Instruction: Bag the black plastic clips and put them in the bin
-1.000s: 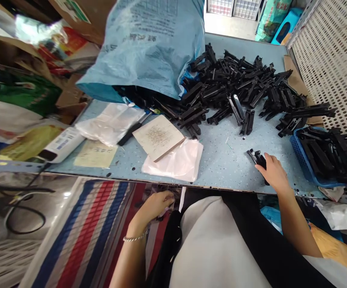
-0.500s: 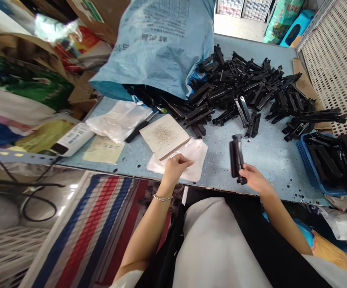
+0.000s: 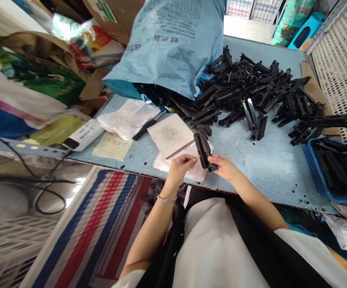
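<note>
A long black two-railed part (image 3: 203, 150) is in my right hand (image 3: 225, 166), gripped at its near end and tilted up over the bench. My left hand (image 3: 180, 170) is close to its left side, thumb and fingers pinched together; whatever sits between them is too small to make out. Beneath both hands lies a stack of clear plastic bags (image 3: 198, 175). Partly on top of the bags rests a pale square board (image 3: 176, 140) with many tiny brownish pieces scattered in its middle.
A heap of similar black parts (image 3: 266, 90) covers the bench's far right, beside a large blue sack (image 3: 167, 52). More fill a blue basket (image 3: 311, 172) at right. Leftward are a plastic bag bundle (image 3: 125, 116), a yellow note (image 3: 112, 147) and a white power strip (image 3: 85, 134).
My right hand has carried the black part leftward, from the bare bench to beside my left hand. The left hand remains pinched over the bags.
</note>
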Demonstrator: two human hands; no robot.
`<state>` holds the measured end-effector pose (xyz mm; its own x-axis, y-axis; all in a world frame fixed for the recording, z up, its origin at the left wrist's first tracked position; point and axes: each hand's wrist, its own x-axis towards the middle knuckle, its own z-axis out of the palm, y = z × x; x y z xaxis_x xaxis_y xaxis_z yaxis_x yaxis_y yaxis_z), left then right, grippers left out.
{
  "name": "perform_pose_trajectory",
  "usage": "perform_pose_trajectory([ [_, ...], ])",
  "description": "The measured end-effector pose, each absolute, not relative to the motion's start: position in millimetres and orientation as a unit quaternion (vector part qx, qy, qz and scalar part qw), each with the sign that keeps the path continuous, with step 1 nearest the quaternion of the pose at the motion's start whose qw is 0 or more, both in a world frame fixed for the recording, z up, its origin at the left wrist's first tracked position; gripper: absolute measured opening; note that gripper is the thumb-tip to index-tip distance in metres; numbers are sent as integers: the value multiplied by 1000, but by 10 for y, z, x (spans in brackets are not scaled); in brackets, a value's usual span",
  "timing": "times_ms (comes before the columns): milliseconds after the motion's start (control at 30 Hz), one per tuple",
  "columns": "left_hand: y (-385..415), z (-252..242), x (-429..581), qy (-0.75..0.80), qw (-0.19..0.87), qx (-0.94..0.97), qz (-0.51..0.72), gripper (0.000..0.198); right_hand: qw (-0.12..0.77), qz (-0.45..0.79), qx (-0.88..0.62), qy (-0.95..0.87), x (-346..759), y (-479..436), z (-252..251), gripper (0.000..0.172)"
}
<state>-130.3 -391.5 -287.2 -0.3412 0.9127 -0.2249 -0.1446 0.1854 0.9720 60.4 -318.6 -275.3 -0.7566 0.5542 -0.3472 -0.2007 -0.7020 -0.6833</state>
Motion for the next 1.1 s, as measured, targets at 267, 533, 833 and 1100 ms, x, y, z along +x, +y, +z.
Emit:
perform_pose_trajectory([
  [267, -3995, -2787, -1402, 644, 155, 629, 407, 31, 276, 848, -323, -317, 1026, -3153, -2717, 34],
  [533, -4082, -2701, -1173, 628, 245, 633, 380, 65, 98, 949, -240, -179, 1257, -3751, -2742, 55],
  [833, -4445, -2569, -787, 498, 261, 733, 383, 59, 183, 743, -362, -532, 1016, -3770, -2446, 45],
  [1100, -5388, -2193, -2021, 644, 419, 631, 107, 22, 302, 349, -592, -661, 1667, -2711, -2423, 31],
])
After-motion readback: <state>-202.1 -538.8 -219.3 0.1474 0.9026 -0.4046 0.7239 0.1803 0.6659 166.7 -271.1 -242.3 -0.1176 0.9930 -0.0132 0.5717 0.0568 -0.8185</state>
